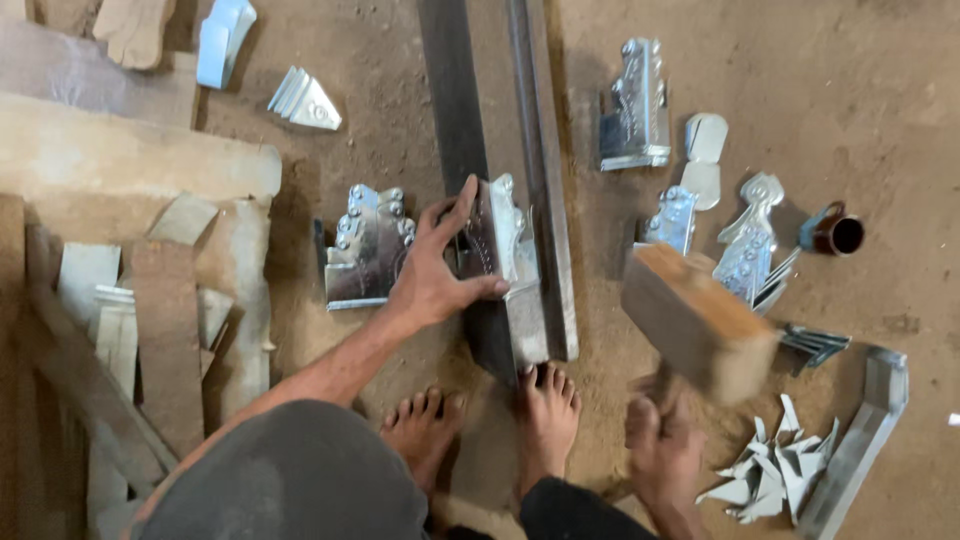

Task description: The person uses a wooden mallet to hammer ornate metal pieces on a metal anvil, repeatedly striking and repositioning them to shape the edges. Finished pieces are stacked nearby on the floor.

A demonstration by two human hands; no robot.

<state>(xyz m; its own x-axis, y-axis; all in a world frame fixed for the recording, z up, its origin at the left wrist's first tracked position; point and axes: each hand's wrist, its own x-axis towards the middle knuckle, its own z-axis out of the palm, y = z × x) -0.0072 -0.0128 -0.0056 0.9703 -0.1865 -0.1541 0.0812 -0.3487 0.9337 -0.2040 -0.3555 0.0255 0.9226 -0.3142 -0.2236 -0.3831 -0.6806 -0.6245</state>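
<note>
My left hand grips a stack of shiny embossed sheet-metal pieces, holding it against a long dark steel angle bar that lies on the dirt floor. My right hand is closed on the handle of a wooden mallet, whose blocky head is raised and blurred to the right of the bar. My bare feet rest at the near end of the bar, one pressing on it.
More stacks of embossed metal pieces lie left and right of the bar. Scrap metal offcuts, a bent metal channel and a small dark cup lie at the right. Wooden planks fill the left.
</note>
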